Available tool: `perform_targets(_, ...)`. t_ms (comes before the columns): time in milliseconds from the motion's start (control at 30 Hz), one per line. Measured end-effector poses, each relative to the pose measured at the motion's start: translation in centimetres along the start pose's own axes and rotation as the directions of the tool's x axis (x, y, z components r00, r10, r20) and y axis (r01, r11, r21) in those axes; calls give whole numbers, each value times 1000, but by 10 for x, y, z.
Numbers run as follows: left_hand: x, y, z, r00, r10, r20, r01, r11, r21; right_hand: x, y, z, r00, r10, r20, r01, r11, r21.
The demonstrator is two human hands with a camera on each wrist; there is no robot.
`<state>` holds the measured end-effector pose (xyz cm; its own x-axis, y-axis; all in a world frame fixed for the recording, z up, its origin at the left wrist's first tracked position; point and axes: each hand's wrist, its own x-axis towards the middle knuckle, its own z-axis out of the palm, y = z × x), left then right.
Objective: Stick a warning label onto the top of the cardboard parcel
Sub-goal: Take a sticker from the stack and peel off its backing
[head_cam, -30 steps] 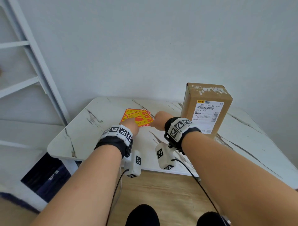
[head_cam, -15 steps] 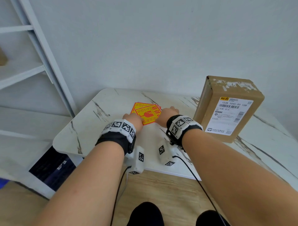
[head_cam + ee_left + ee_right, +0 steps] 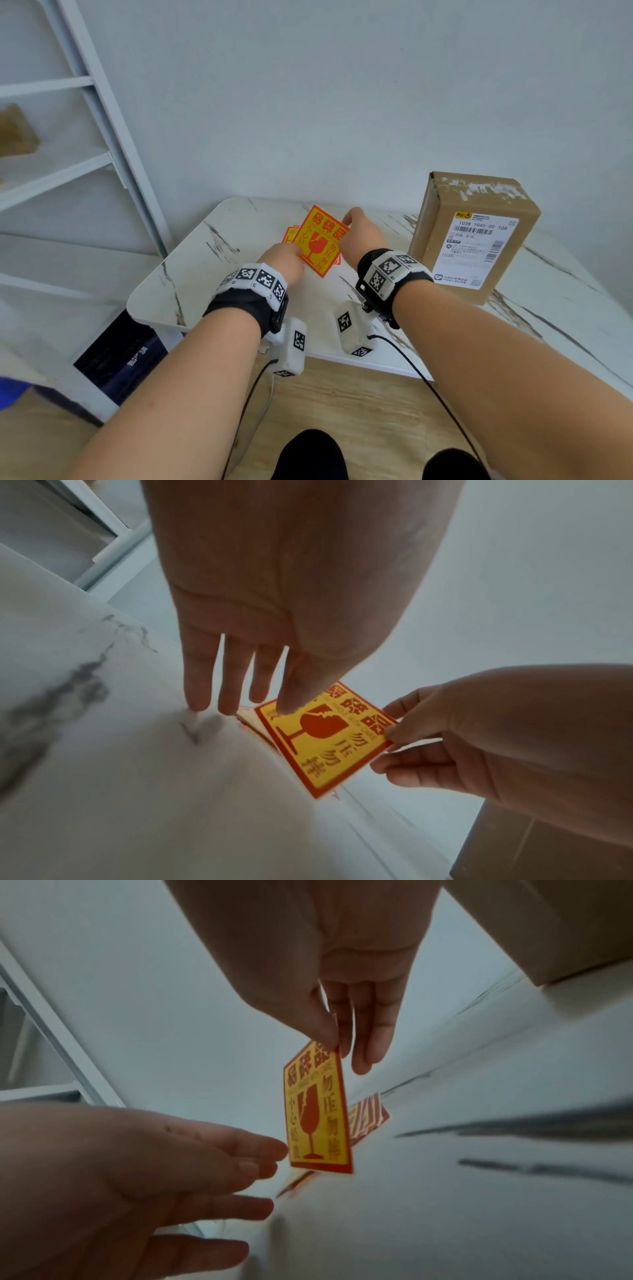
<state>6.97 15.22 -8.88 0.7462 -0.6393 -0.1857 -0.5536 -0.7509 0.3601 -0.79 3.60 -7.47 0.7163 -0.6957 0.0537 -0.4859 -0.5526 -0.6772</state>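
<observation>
A yellow-and-red warning label (image 3: 320,241) (image 3: 329,739) is held up off the table, tilted. My right hand (image 3: 346,219) (image 3: 334,1042) pinches its upper corner between thumb and forefinger. My left hand (image 3: 287,255) (image 3: 246,702) reaches to the label's lower left edge with straight fingers; whether it touches is unclear. More labels (image 3: 291,234) (image 3: 368,1118) lie flat on the table beneath. The cardboard parcel (image 3: 479,236) stands upright to the right, its white shipping slip facing me and its top scuffed with tape residue.
The white marble-pattern table (image 3: 191,274) has rounded corners and its near edge is just under my wrists. A white shelf frame (image 3: 85,102) stands at the left. A dark bin (image 3: 120,353) sits on the floor by the table's left end.
My right hand has taken the top label by a corner and lifted it off the stack, tilting it up. My left hand stayed by its lower edge.
</observation>
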Motion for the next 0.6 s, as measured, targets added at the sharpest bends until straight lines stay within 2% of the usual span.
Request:
perform_targets(100,-10,-2,-8,981,-58,-185,11,970,-243,-9,1,-13,1000,-18,-5,18,998,56)
perform_targets(200,-21,4,-17,955,-74,-286,-38,929,-367,-23,2,-26,999,-47,-4,47,996,80)
perform_targets(300,-35,14,-19,952,-47,-302,-80,915,-395,-41,6,-37,996,-88,-6,88,993,82)
perform_targets(433,-53,26,-4,965,5,-260,-115,905,-409,-64,21,-50,992,-118,-33,120,991,64)
perform_targets(600,-73,40,22,979,-15,-203,-104,822,-561,-87,47,-66,993,-92,-70,95,994,44)
